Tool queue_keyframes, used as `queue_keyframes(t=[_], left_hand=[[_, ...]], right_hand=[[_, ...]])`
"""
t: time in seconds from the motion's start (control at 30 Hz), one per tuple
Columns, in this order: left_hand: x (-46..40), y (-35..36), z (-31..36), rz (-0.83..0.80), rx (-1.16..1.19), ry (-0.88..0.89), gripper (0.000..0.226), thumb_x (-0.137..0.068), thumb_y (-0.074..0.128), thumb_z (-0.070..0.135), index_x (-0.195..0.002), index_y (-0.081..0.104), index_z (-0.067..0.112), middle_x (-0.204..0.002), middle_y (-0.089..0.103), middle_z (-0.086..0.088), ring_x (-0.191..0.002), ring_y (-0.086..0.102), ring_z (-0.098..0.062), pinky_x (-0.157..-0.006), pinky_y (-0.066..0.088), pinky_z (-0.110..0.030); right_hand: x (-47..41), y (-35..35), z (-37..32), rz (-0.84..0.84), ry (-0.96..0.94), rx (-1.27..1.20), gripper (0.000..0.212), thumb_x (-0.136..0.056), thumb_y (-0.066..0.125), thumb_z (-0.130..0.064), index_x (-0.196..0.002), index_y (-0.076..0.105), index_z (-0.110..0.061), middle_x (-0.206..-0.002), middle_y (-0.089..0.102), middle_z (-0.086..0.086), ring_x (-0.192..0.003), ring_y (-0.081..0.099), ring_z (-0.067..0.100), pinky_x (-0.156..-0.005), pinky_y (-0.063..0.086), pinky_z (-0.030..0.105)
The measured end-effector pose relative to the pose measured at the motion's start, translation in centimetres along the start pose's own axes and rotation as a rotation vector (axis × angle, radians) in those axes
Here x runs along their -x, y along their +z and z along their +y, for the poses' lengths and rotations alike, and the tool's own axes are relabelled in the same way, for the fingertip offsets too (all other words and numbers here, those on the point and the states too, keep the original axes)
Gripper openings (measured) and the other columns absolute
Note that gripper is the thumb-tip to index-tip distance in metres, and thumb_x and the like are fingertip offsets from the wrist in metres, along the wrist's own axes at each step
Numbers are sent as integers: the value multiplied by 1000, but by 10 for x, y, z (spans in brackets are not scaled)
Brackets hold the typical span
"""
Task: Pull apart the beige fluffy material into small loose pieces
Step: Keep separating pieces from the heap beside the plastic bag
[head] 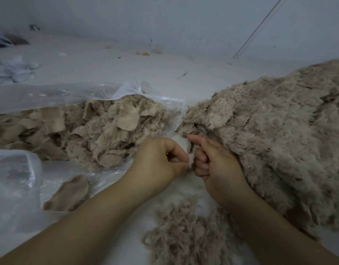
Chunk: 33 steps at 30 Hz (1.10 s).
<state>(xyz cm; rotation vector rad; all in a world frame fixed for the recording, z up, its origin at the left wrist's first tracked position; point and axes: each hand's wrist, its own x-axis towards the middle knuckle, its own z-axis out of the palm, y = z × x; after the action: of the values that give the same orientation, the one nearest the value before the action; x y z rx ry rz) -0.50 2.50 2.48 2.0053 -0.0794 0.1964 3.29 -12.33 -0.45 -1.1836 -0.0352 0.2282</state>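
A: Where is the beige fluffy material (270,134)?

B: Heaped on the pale floor (107,67), right of the hands. A small tuft (189,162) of it sits between them.

A: And the hands?

B: The left hand (161,159) is curled, fingertips pinching the tuft. The right hand (214,159) is fisted against the heap's near edge, thumb out; whether it grips anything is unclear.

A: Around the heap?

B: Left of it, a clear plastic bag (69,94) of torn pieces (99,127); nearer the person, loose fluff (186,234).

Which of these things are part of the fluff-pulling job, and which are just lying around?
Part of the job:
left hand
right hand
tuft pinched between them
big fluffy heap
loose pieces
bag of scraps

Lying about:
white cloth
yellow bit
dark bundle
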Motion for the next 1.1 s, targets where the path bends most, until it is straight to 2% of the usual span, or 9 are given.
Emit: queue_keyframes(t=[0.07,0.2,0.37,0.57,0.77,0.83,0.97,1.03,1.1], left_hand=[[-3,-2,-2,24,239,2,22,-77,75,-6,-73,65,14,-69,63,-12,-61,58,-20,-60,54,-36],[-12,-3,-8,84,627,6,21,-88,57,-13,-87,55,8,-64,56,-3,-59,55,-14,-55,52,-24],[-15,-5,-12,217,570,-29,15,-95,54,-1,-85,56,9,-58,57,-4,-47,50,-16,-41,44,-24],[-13,-1,-15,37,563,-140,25,-98,56,24,-88,61,2,-59,59,-11,-42,52,-19,-41,45,-26],[-15,-1,-18,169,492,-85,24,-94,61,11,-71,62,3,-53,58,-13,-41,51,-20,-41,44,-27],[-18,-7,-17,302,338,11,22,-92,65,11,-71,66,5,-59,58,-13,-49,51,-22,-50,45,-30],[-32,-48,-18,618,-310,307,8,-84,70,13,-85,78,14,-74,59,-7,-73,51,-20,-67,38,-22],[-39,-69,-26,628,-618,295,12,-83,64,12,-80,76,11,-68,56,-5,-74,49,-27,-71,37,-32],[-41,-74,-32,489,-922,162,15,-78,57,7,-71,71,7,-67,61,-12,-78,48,-32,-73,37,-42]], right_hand=[[0,1,0,-34,-17,26,30,-103,44,-22,-100,73,-14,-53,36,-5,-42,26,6,-39,26,18],[3,4,-1,-144,-47,74,28,-86,59,-38,-62,65,-24,-52,32,-4,-41,22,5,-38,22,18],[5,3,-2,-137,-54,121,16,-78,66,-32,-66,70,-23,-49,35,-6,-40,24,5,-38,26,17],[5,5,-1,-121,-59,68,27,-90,60,-18,-65,69,-24,-49,35,-6,-41,25,4,-38,26,16],[3,3,-1,-69,-37,-10,30,-100,48,-13,-71,58,-13,-52,36,-6,-40,26,2,-37,25,15],[2,2,-1,-52,-28,-32,28,-101,46,-14,-76,57,-10,-54,37,-5,-41,26,3,-37,25,15],[3,2,0,-45,-24,53,25,-101,48,-14,-81,63,-10,-54,38,-6,-43,26,5,-38,25,16],[4,3,0,-44,-26,66,24,-100,49,-13,-82,63,-9,-54,39,-6,-43,26,4,-39,24,16],[4,3,-1,-41,-34,57,21,-100,48,-12,-85,62,-7,-55,39,-6,-43,26,4,-39,24,16]])
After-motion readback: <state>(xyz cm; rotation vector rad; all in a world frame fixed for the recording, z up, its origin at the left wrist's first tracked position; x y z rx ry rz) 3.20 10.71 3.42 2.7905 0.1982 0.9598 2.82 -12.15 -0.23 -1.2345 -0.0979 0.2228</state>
